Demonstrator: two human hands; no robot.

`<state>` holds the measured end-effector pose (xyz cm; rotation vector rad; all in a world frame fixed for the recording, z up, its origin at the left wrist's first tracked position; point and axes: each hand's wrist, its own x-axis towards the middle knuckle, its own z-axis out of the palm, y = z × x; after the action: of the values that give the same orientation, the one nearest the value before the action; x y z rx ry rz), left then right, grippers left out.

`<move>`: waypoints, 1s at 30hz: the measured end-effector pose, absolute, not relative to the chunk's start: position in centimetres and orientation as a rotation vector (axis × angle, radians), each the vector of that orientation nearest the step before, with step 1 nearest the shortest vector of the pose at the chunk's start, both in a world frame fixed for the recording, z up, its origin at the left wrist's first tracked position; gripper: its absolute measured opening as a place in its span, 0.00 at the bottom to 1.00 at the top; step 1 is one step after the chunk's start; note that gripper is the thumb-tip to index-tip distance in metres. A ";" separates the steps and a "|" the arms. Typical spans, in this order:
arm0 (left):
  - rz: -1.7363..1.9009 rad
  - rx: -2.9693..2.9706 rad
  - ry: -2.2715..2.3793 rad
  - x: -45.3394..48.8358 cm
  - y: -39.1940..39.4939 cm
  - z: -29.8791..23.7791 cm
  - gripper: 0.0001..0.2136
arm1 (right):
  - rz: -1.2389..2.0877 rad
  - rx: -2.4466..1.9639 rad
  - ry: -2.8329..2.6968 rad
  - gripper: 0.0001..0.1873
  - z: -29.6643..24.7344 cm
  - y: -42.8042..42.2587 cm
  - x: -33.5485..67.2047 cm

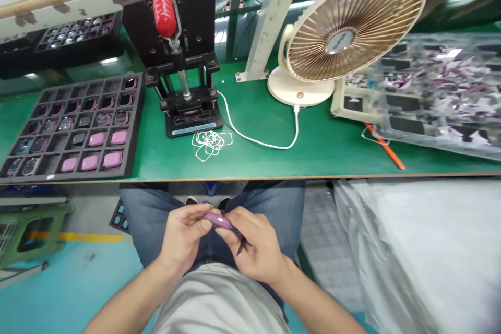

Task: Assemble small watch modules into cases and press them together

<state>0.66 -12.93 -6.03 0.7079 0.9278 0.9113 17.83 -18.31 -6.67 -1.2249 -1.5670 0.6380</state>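
Both hands are down over my lap, below the table edge. My left hand (183, 237) pinches a small purple watch-like case (219, 220) between thumb and fingers. My right hand (252, 242) is closed against the same case from the right, and a thin dark tool (240, 247) sticks out under its fingers. On the green table (254, 156) above stand a black hand press with a red handle (166, 10) and a black foam tray (74, 125) with several pink and dark cases in its cells.
A small pile of thin white rings (211, 143) lies in front of the press. A beige desk fan (344, 31) with a white cable stands at centre right. Clear plastic trays (430, 88) fill the right side; an orange stick (385, 148) lies by them. A green stool (31, 235) stands at left.
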 end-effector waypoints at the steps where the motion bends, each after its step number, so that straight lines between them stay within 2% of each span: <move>1: 0.905 0.761 0.955 0.7 -12.9 -6.0 0.15 | 0.752 -1.228 -1.469 0.07 -6.7 -18.3 17.8; 5: 0.887 1.254 0.914 0.2 -11.8 -5.6 0.22 | 1.522 -1.075 -0.743 0.26 -6.7 -17.9 17.3; 8: 0.908 1.719 0.734 -0.8 -10.2 -5.3 0.25 | 1.873 -0.855 -0.373 0.27 -6.3 -17.8 16.8; 13: 0.919 2.118 0.483 -1.9 -8.6 -4.6 0.24 | 2.068 -0.765 -0.149 0.26 -5.5 -17.6 16.6; 19: 1.038 2.108 0.581 -1.5 -9.2 -4.7 0.21 | 2.147 -0.821 -0.010 0.30 -5.4 -16.9 16.2; 23: 0.928 2.143 0.625 -2.6 -9.2 -5.1 0.20 | 2.100 -1.017 -0.182 0.33 -5.2 -16.4 16.1; 25: 0.876 2.224 0.599 -3.5 -8.5 -5.0 0.21 | 2.012 -1.211 -0.577 0.34 -4.3 -15.1 17.1; 26: 0.894 2.254 0.595 -3.8 -7.9 -4.8 0.22 | 1.854 -1.322 -0.862 0.35 -3.4 -14.0 17.9; 28: 1.006 2.265 0.648 -4.0 -6.1 -4.2 0.20 | 1.243 -1.451 -1.398 0.35 -0.4 -10.8 19.8; 30: 1.099 2.231 0.764 -3.2 -3.5 -3.4 0.17 | 0.501 -1.380 -1.646 0.25 3.6 -6.6 21.8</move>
<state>-3.23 -3.52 -3.43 2.2313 0.7641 1.0989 21.85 -6.63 3.60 -1.3799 -1.6463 0.5014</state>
